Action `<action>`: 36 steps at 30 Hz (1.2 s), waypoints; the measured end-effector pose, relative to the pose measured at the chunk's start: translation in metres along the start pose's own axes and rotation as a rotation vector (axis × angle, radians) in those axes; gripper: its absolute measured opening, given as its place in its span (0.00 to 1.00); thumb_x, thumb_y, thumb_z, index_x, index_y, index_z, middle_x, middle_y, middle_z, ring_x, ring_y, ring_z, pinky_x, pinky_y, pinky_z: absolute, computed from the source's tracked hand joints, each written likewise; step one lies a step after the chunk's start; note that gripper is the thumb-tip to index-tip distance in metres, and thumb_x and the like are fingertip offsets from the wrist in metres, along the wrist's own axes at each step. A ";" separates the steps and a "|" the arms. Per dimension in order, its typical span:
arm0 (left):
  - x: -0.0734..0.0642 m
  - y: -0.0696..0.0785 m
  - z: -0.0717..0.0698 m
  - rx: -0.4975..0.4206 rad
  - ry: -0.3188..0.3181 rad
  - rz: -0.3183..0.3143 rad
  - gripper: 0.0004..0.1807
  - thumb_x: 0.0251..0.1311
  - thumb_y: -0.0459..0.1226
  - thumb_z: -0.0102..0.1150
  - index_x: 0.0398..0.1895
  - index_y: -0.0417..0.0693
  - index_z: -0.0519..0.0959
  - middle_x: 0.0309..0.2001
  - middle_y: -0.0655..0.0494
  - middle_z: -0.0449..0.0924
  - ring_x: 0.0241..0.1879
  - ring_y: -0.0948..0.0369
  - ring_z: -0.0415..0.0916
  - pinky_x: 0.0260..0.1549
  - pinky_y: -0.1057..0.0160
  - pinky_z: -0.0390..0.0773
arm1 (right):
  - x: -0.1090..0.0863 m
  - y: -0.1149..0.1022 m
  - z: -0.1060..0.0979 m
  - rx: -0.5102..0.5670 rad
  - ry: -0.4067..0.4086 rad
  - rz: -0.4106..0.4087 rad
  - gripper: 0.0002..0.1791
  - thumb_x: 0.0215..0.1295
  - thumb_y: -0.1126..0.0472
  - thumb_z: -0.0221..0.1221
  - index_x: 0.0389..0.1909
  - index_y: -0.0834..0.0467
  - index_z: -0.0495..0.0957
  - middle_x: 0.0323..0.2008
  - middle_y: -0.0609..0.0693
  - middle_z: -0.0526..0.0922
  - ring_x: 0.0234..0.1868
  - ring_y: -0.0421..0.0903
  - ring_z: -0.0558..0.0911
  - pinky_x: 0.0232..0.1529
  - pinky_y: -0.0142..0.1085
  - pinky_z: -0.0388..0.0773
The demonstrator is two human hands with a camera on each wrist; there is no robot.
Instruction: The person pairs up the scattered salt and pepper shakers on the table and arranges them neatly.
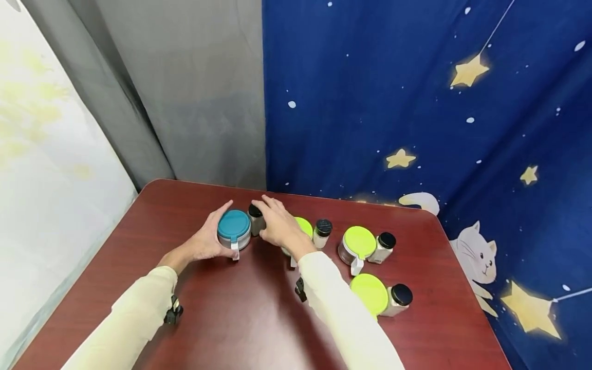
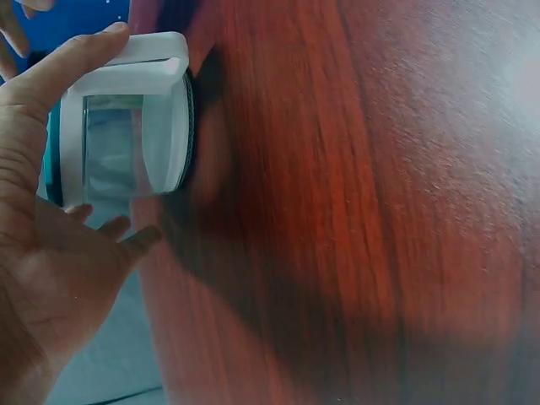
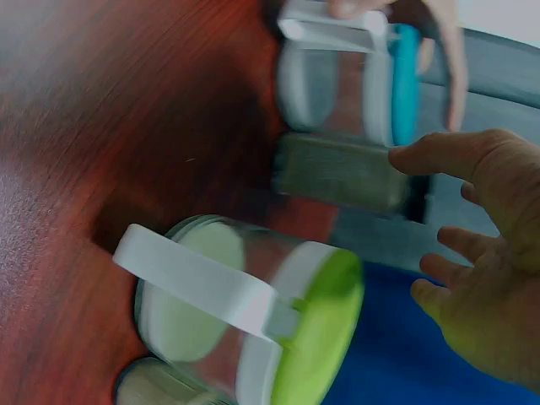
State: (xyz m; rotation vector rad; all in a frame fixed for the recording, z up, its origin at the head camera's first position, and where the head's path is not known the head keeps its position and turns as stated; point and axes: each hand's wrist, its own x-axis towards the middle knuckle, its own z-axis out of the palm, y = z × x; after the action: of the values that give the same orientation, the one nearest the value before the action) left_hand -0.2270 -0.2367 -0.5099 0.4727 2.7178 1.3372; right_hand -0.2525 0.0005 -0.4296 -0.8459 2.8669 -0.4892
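A clear jar with a blue lid (image 1: 234, 223) and white handle stands toward the table's back left. My left hand (image 1: 210, 237) holds it, thumb against the handle (image 2: 139, 67) and fingers round the far side. Close to its right stands a black-capped seasoning bottle (image 3: 342, 173). My right hand (image 1: 280, 226) is just right of that bottle, thumb tip right at its cap end, other fingers spread loosely. Partly hidden behind the right hand is a green-lidded jar (image 3: 316, 329) with a white handle.
Farther right on the red-brown table (image 1: 222, 318) are a black-capped shaker (image 1: 322, 229), two more green-lidded jars, one at the back (image 1: 359, 242) and one nearer (image 1: 370, 294), and black-capped bottles beside them, back (image 1: 383, 246) and front (image 1: 399, 299). Curtains (image 1: 351, 103) hang behind the table.
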 end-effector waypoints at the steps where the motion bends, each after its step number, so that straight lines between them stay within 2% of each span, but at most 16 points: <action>1: 0.000 0.001 0.001 0.002 -0.002 -0.001 0.72 0.39 0.40 0.86 0.83 0.62 0.43 0.72 0.37 0.51 0.67 0.39 0.58 0.59 0.31 0.65 | 0.003 0.000 0.003 -0.004 -0.003 0.005 0.44 0.60 0.66 0.66 0.78 0.50 0.62 0.78 0.53 0.55 0.76 0.52 0.58 0.66 0.44 0.68; 4: 0.000 0.002 0.002 -0.005 -0.023 -0.025 0.67 0.41 0.38 0.85 0.82 0.59 0.49 0.70 0.38 0.54 0.65 0.40 0.60 0.57 0.33 0.67 | 0.006 0.000 0.014 -0.019 0.011 -0.002 0.42 0.58 0.69 0.66 0.76 0.53 0.64 0.75 0.53 0.60 0.71 0.51 0.66 0.60 0.43 0.74; 8: 0.000 0.004 0.001 -0.009 -0.022 -0.058 0.63 0.41 0.37 0.84 0.80 0.56 0.53 0.69 0.40 0.54 0.64 0.41 0.61 0.57 0.35 0.68 | 0.007 0.002 0.021 -0.038 0.109 -0.040 0.33 0.61 0.68 0.68 0.68 0.55 0.70 0.64 0.56 0.68 0.61 0.51 0.73 0.52 0.41 0.78; 12: 0.000 0.004 0.003 0.011 -0.007 -0.031 0.63 0.41 0.37 0.85 0.80 0.55 0.53 0.70 0.39 0.53 0.65 0.40 0.60 0.58 0.34 0.67 | 0.008 0.006 0.021 -0.050 0.151 -0.073 0.28 0.64 0.63 0.70 0.61 0.55 0.70 0.57 0.56 0.71 0.56 0.51 0.74 0.51 0.40 0.78; 19: -0.005 0.002 0.009 0.027 0.032 -0.009 0.62 0.39 0.39 0.85 0.79 0.54 0.56 0.70 0.40 0.58 0.64 0.42 0.63 0.57 0.35 0.69 | 0.013 0.010 0.022 0.007 0.056 -0.118 0.28 0.64 0.67 0.68 0.60 0.55 0.65 0.54 0.53 0.77 0.52 0.46 0.78 0.55 0.36 0.75; 22: -0.006 0.003 0.009 0.039 0.054 -0.009 0.62 0.39 0.39 0.85 0.79 0.55 0.57 0.69 0.41 0.58 0.63 0.42 0.65 0.56 0.35 0.70 | 0.016 0.011 0.020 -0.004 0.021 -0.113 0.31 0.65 0.68 0.67 0.66 0.56 0.66 0.57 0.53 0.76 0.55 0.46 0.77 0.60 0.36 0.72; 26: -0.008 0.003 0.010 0.049 0.065 0.000 0.61 0.38 0.40 0.86 0.79 0.55 0.59 0.70 0.42 0.59 0.63 0.43 0.66 0.56 0.36 0.70 | 0.018 0.009 0.019 -0.068 -0.023 -0.094 0.33 0.67 0.66 0.66 0.72 0.58 0.66 0.61 0.54 0.75 0.59 0.47 0.76 0.63 0.36 0.70; 29: -0.012 0.002 0.011 0.055 0.068 -0.001 0.61 0.38 0.41 0.86 0.79 0.56 0.59 0.70 0.43 0.59 0.63 0.43 0.66 0.56 0.36 0.70 | 0.019 0.008 0.018 -0.085 -0.046 -0.100 0.32 0.68 0.64 0.66 0.71 0.58 0.68 0.60 0.54 0.76 0.58 0.47 0.76 0.62 0.36 0.70; 36: -0.023 0.002 0.008 0.079 0.073 -0.003 0.60 0.39 0.42 0.86 0.79 0.57 0.60 0.71 0.44 0.58 0.62 0.43 0.66 0.55 0.36 0.71 | 0.013 0.005 0.016 -0.003 -0.067 -0.124 0.31 0.68 0.62 0.66 0.71 0.58 0.69 0.58 0.53 0.78 0.56 0.45 0.76 0.59 0.34 0.72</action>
State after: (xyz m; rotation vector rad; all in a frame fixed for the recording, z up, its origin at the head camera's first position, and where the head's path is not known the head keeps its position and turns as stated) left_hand -0.2036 -0.2366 -0.5147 0.4341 2.8374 1.2747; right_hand -0.2625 -0.0068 -0.4462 -1.0245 2.7671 -0.4599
